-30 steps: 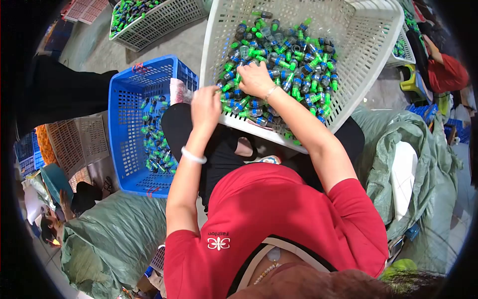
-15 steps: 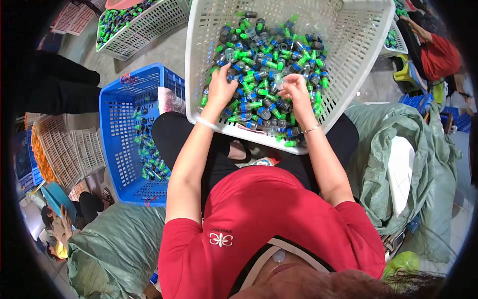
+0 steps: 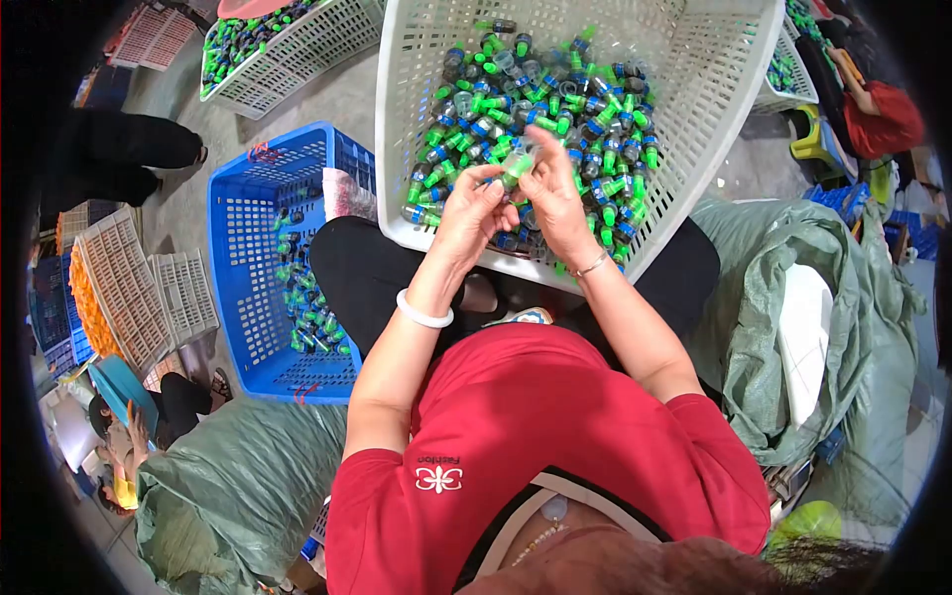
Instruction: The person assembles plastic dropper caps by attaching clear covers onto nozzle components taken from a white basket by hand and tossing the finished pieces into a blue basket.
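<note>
A large white basket (image 3: 722, 109) full of small green, blue and dark bottle-like pieces (image 3: 605, 129) rests at my knees. Over it my two hands meet around one small clear and green piece (image 3: 520, 161). My left hand (image 3: 474, 210), with the white bangle, has its fingers closed on the lower end of the piece. My right hand (image 3: 555, 198), with a thin bracelet, grips the clear upper part, slightly blurred. To the left, a blue basket (image 3: 230, 268) holds more such pieces (image 3: 315, 322).
A filled white crate (image 3: 297, 61) stands at the upper left, near another person's dark-clothed legs (image 3: 129, 144). Green sacks (image 3: 233, 486) lie on both sides. A person in red (image 3: 883, 117) sits at the upper right beside a yellow stool (image 3: 815, 144).
Both hands were apart over the pile. My left hand has moved right and down, my right hand inward, and they now meet on one piece. The whole view has shifted slightly.
</note>
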Motion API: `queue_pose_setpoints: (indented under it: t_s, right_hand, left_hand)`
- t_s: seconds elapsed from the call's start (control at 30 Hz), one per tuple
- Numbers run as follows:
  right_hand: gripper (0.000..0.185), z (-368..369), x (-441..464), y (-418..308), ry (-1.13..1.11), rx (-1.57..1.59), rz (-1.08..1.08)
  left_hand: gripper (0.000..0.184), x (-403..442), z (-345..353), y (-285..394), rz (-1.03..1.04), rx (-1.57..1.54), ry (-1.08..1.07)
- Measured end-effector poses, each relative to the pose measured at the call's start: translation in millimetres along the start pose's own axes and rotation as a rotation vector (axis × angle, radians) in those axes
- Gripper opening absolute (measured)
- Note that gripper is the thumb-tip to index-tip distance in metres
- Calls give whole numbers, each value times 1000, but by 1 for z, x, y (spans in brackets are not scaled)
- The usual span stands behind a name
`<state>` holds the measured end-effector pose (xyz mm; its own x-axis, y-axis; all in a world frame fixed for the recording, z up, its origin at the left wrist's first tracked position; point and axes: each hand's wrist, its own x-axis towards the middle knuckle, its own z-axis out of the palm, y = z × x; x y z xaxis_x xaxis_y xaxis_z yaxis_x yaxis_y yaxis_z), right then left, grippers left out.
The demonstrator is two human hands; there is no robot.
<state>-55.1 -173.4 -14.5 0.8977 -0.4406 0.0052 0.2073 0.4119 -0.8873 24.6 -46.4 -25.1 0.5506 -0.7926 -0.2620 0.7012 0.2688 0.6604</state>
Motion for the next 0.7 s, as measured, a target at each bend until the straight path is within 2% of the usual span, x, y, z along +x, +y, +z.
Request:
queue_pose_setpoints:
  t_s: [0.03, 0.13, 0.17, 0.27, 0.43, 0.53, 0.57, 0.67, 0.7]
  right_hand:
    - [46, -4, 0, -5, 1, -2, -1]
    - [52, -18, 3, -23, -213, -302, -77]
    - [52, -21, 4, -33, -219, -302, -74]
    - [52, -19, 8, -80, -501, -1073, -200]
    - [49, -11, 13, -101, -584, -1258, -330]
    - [47, -8, 11, -101, -578, -1184, -236]
    - [47, -8, 9, -99, -578, -1184, -233]
    - [45, -11, 4, -83, -440, -974, -21]
    - [45, -11, 2, -76, -442, -976, -22]
  left_hand:
    - [30, -3, 2, 1, -1, -1, -2]
    - [29, -13, 1, 8, 16, 323, -23]
    - [29, -15, 1, 11, 19, 320, -18]
    - [28, -23, 3, 16, 91, 588, -125]
    - [26, -30, 9, 25, -15, 542, -123]
    - [24, -32, 7, 24, -158, 258, -165]
    - [24, -33, 7, 22, -160, 256, -165]
    - [22, -37, 15, 15, -84, 295, -81]
    - [22, -38, 17, 13, -81, 293, -81]
